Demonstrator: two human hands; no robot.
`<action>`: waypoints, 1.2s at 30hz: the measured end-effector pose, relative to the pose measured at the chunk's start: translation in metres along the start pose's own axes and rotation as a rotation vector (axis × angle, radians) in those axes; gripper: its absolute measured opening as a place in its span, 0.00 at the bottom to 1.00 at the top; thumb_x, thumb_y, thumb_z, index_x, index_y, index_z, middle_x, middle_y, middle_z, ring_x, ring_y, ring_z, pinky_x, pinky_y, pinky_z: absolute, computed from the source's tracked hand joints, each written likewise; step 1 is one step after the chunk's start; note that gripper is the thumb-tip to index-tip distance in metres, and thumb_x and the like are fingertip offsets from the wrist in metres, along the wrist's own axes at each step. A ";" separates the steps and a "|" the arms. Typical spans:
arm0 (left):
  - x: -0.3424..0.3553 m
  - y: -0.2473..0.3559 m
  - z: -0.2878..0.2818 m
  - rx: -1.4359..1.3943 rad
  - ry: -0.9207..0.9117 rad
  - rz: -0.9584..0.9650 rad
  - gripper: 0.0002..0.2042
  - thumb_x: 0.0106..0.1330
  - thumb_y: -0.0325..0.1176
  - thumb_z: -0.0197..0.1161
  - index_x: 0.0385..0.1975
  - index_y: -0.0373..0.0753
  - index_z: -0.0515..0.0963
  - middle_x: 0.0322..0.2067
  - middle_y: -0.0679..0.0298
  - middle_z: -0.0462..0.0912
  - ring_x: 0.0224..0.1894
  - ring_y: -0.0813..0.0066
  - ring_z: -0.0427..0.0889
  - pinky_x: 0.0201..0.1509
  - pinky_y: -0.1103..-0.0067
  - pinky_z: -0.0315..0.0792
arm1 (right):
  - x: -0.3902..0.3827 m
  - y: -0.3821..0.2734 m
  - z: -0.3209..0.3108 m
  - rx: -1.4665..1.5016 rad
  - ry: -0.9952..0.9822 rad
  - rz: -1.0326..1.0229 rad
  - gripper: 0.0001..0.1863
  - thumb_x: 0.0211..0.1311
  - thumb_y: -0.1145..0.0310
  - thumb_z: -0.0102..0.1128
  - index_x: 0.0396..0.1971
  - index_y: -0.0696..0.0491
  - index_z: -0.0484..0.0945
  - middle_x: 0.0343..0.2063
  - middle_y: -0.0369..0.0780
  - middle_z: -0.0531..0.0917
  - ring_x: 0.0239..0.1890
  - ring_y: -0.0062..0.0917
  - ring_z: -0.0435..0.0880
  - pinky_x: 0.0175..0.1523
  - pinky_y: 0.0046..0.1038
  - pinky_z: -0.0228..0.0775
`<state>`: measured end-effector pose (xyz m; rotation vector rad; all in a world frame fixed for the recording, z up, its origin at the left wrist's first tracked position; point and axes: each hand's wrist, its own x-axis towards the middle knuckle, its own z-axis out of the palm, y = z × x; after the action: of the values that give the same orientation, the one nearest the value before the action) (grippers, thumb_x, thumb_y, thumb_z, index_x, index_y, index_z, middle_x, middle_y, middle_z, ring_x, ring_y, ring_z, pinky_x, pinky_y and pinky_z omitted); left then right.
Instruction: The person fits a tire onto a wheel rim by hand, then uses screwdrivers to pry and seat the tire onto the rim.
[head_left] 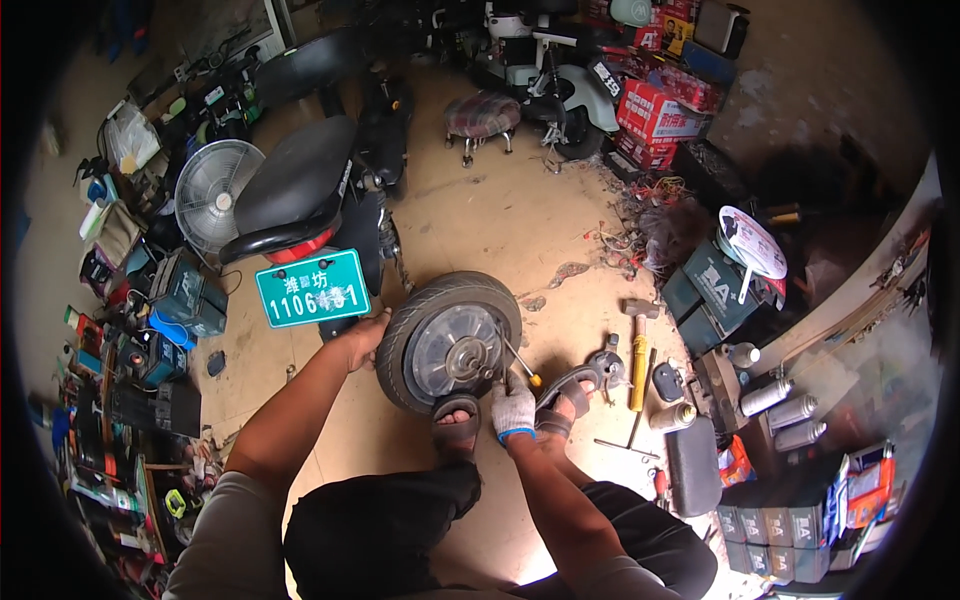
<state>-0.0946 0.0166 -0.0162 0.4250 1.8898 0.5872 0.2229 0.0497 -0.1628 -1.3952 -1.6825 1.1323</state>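
Note:
A hub-motor wheel (452, 350) with a black tire stands tilted on the floor between my sandalled feet. My bare left hand (368, 340) grips the tire's left edge, its fingers partly hidden by the rubber. At the wheel's lower right, my right hand (513, 405), in a pale knit glove with a blue cuff, is closed close to the rim; what lies in its fingers is hidden. Beside those fingers, a screwdriver (536, 379) with a yellow-and-black handle leans with its shaft against the wheel's right side.
Ahead on the left stands a scooter with a black seat (297, 185) and green plate (313, 288), beside a fan (218, 195). A hammer (638, 350), spray cans (766, 397) and batteries (715, 290) lie to the right. A wheeled stool (482, 117) stands farther off.

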 end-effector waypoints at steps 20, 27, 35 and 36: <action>0.005 0.101 0.072 0.967 0.353 0.673 0.41 0.50 0.42 0.81 0.65 0.28 0.79 0.54 0.40 0.87 0.59 0.45 0.86 0.66 0.62 0.79 | -0.013 -0.002 0.000 -0.040 -0.010 0.049 0.26 0.75 0.65 0.61 0.67 0.64 0.77 0.57 0.60 0.85 0.62 0.52 0.85 0.67 0.42 0.75; -0.016 0.084 0.078 0.968 0.339 0.758 0.27 0.54 0.39 0.75 0.52 0.30 0.81 0.45 0.41 0.89 0.52 0.42 0.88 0.60 0.59 0.82 | 0.036 -0.008 -0.096 -0.584 -0.544 -0.146 0.20 0.80 0.61 0.51 0.59 0.58 0.82 0.56 0.53 0.86 0.61 0.45 0.85 0.65 0.40 0.77; -0.019 0.074 0.068 0.910 0.325 0.865 0.29 0.53 0.36 0.73 0.55 0.27 0.80 0.43 0.38 0.89 0.50 0.40 0.89 0.59 0.59 0.82 | 0.076 -0.026 -0.127 -1.018 -0.859 -0.395 0.22 0.76 0.58 0.51 0.63 0.42 0.84 0.65 0.42 0.83 0.70 0.40 0.79 0.69 0.46 0.72; -0.017 0.074 0.065 0.911 0.325 0.854 0.30 0.53 0.37 0.73 0.56 0.27 0.80 0.44 0.38 0.88 0.51 0.41 0.89 0.59 0.59 0.82 | 0.077 -0.032 -0.124 -0.940 -0.849 -0.317 0.21 0.75 0.58 0.53 0.62 0.43 0.84 0.61 0.43 0.85 0.65 0.39 0.82 0.65 0.45 0.74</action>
<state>-0.0264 0.0813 0.0186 1.8739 2.1684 0.2860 0.3051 0.1488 -0.0866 -1.0660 -3.1976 0.7873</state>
